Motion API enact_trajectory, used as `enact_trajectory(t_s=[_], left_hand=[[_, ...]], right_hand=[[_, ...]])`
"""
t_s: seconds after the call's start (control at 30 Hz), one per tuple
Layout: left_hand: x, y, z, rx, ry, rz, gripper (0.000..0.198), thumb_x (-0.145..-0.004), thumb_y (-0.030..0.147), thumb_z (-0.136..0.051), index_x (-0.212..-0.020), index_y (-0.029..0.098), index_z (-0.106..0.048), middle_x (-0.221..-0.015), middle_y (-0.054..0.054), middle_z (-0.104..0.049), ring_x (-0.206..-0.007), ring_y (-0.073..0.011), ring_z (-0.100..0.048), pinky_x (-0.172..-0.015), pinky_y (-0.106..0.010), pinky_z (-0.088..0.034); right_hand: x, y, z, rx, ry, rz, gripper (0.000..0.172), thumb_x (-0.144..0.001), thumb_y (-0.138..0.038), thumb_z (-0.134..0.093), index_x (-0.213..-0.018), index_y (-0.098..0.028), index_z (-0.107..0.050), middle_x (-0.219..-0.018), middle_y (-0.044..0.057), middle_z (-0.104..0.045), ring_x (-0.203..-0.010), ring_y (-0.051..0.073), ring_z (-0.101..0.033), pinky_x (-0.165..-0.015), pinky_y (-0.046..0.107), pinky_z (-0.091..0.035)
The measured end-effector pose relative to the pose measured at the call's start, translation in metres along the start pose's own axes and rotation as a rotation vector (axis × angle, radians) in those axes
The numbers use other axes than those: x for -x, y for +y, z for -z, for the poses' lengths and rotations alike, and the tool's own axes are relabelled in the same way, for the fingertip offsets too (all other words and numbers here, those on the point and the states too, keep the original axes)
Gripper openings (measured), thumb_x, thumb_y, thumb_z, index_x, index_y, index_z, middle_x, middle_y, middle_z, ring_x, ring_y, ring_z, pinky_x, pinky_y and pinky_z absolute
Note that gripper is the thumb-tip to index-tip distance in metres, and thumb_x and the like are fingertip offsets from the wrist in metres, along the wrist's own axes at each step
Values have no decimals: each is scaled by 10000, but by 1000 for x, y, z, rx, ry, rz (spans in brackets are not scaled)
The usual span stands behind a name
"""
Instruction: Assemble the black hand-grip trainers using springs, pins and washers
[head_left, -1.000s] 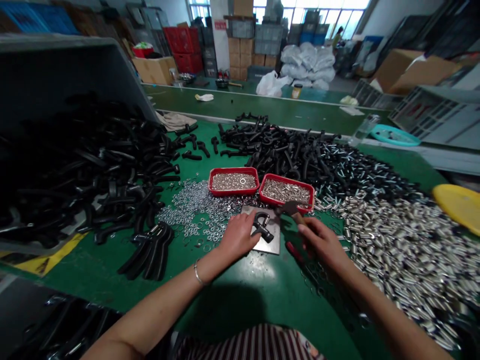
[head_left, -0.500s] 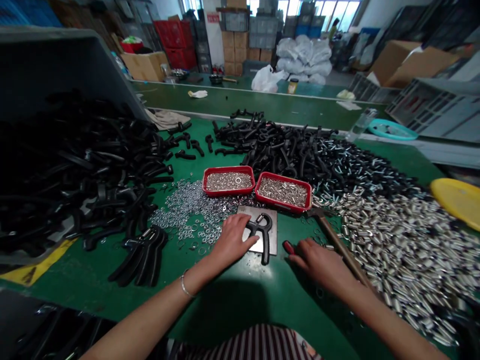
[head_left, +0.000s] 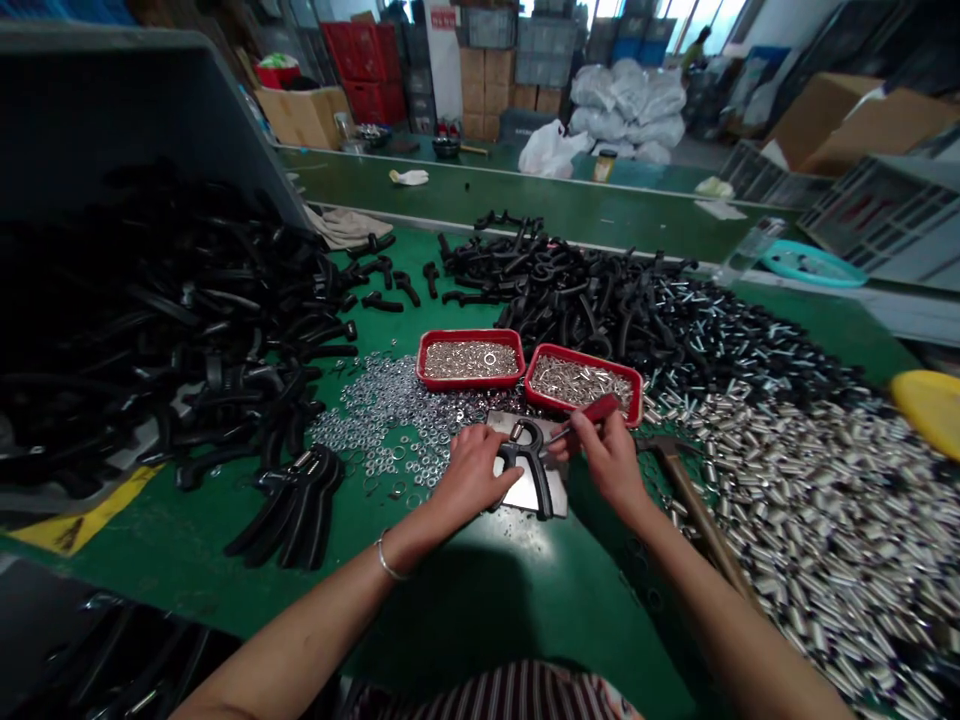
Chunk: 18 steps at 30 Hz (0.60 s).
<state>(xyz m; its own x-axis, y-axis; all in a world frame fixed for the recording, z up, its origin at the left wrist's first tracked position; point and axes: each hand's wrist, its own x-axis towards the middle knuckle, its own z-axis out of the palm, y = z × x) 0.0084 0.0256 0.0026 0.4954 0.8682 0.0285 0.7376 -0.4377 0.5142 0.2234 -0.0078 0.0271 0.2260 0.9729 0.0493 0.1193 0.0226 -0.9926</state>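
A black hand-grip exerciser (head_left: 531, 462) lies on a small steel plate (head_left: 525, 492) on the green table. My left hand (head_left: 471, 476) is closed on its left handle and pins it to the plate. My right hand (head_left: 609, 458) grips a red-handled tool (head_left: 592, 412) whose thin metal tip points at the top of the exerciser. A wooden-handled hammer (head_left: 694, 510) lies on the table just right of my right wrist. Two red trays, the left tray (head_left: 469, 360) and the right tray (head_left: 585, 382), hold small silver parts right behind the plate.
Loose washers (head_left: 382, 420) spread left of the plate; silver sleeves (head_left: 810, 490) heap at the right. Black handles pile at left (head_left: 172, 330) and behind (head_left: 570, 295). Assembled grippers (head_left: 296, 505) lie left of my forearm. A yellow lid (head_left: 930, 410) sits far right.
My right hand let go of the hammer, which now lies on the table, and picked up the red-handled tool, bringing it to the exerciser. My left hand stayed on the exerciser.
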Motion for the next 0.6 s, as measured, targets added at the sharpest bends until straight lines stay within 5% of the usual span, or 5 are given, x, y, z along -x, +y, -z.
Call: enact_trajectory(t_s=[0.17, 0.5, 0.6], left_hand=[[-2, 2, 4, 7, -19, 1, 424, -849, 460, -674, -1193, 224, -593, -1150, -86, -537, -1129, -293, -456, -993, -419, -368], [-5, -2, 1, 38, -41, 8, 475, -834, 432, -696, -1232, 204, -572, -1184, -93, -538, -1164, -296, -442, -1021, -440, -349], [-5, -3, 2, 38, -52, 9, 485, -835, 440, -694, -1239, 204, -569, -1192, -96, -536, -1167, -304, -439, -1012, -443, -355]], right_hand=[[-9, 26, -38, -146, 42, -7, 310, -939, -517, -556, -1004, -257, -400, -839, 6, -735, -584, 175, -705, -504, 276, -570], [-7, 23, -36, -21, -12, -11, 266, -962, -497, -520, -1016, -257, -420, -854, 44, -743, -636, 218, -729, -566, 331, -598], [-3, 18, -37, 185, -37, 9, 248, -960, -476, -523, -1003, -252, -427, -843, 74, -746, -677, 255, -740, -601, 354, -593]])
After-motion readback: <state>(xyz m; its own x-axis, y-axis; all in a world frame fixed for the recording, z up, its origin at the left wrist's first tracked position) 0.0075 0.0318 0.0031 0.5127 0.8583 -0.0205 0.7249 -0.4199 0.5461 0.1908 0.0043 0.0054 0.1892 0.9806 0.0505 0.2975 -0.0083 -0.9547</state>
